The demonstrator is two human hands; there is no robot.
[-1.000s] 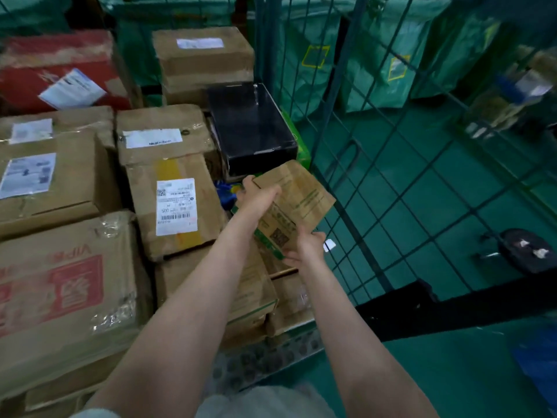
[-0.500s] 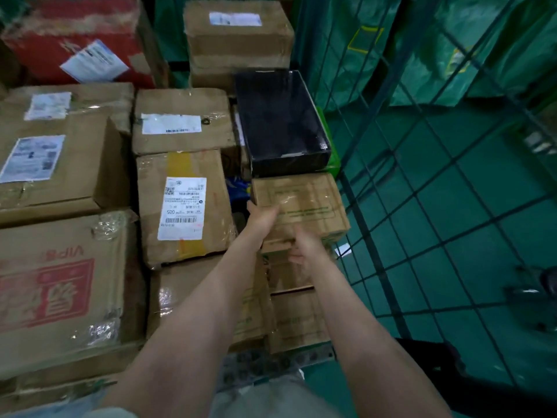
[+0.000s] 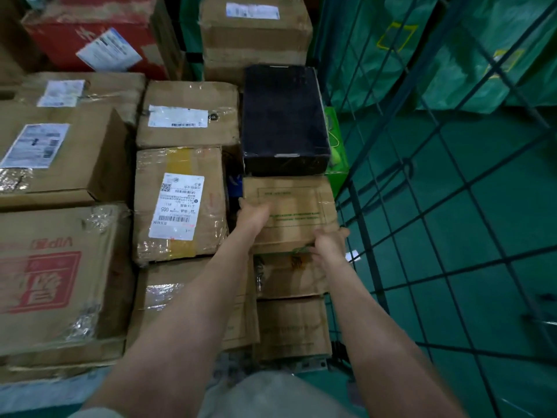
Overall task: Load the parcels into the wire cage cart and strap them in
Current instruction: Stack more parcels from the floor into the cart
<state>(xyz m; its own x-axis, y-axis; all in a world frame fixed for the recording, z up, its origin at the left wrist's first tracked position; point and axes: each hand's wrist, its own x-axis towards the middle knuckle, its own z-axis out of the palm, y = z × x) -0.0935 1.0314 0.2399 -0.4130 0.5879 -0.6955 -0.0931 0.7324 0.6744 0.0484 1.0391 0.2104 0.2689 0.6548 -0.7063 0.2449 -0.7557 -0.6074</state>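
One parcel label (image 3: 176, 206) reads "005".

Not much of the person shows here, just a bare left forearm (image 3: 187, 297) and a bare right forearm (image 3: 370, 321), uncovered along all of their visible length. The left hand (image 3: 253, 214) and right hand (image 3: 330, 244) are bare too, both a bit blurry. At the bottom centre is a pale grey, soft-looking fabric garment (image 3: 271, 396) — shirt hem or shorts, can't tell.

Dim, green-tinted light (no source visible), soft overall blur, wide-angle bending at edges, faint glare on tape.
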